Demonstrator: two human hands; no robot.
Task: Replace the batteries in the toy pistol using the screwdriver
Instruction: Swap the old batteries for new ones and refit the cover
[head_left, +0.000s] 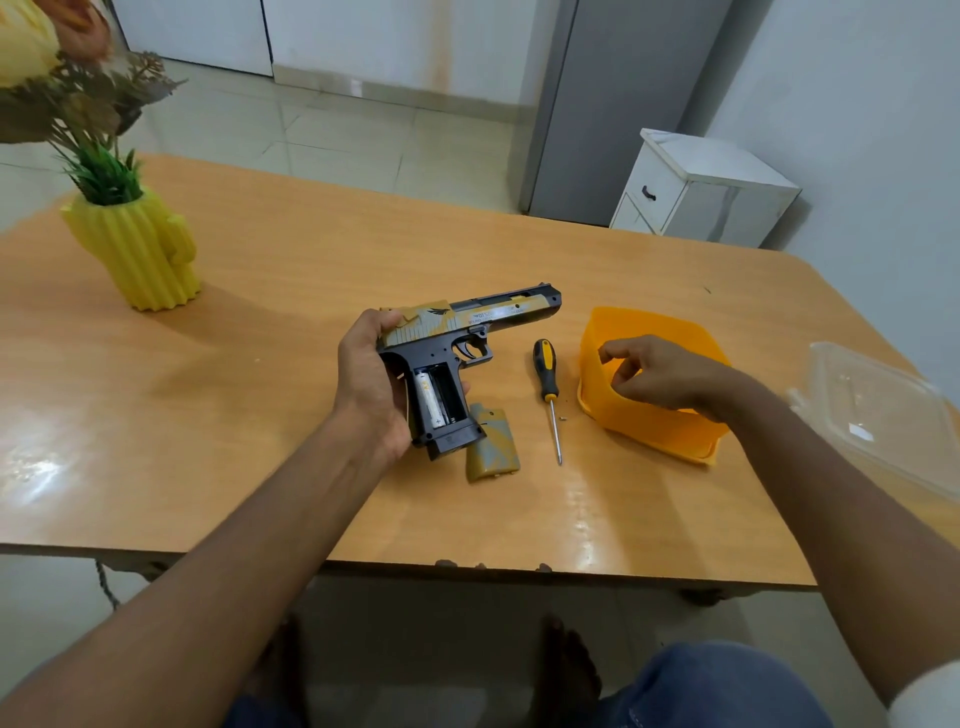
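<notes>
Pale floor tiles and white walls sit behind a wooden table, with a grey door and a small white cabinet past its far right corner. Near the far left corner stands a yellow ribbed vase of artificial flowers.

Around the middle of the table the left hand grips the toy pistol, fingers curled round the back of the slide and grip, barrel pointing toward the right edge. Its grip compartment is open, and one white battery lies in the left slot; the slot beside it looks dark. The grip cover lies flat on the table just beside the pistol's butt, toward the near edge. Right of it lies the screwdriver, handle pointing to the far edge, with a tiny screw next to its shaft.

The right hand hovers over an orange container, fingers loosely curled, thumb and forefinger apart; I cannot tell whether it holds anything. A clear lid rests at the right edge.
</notes>
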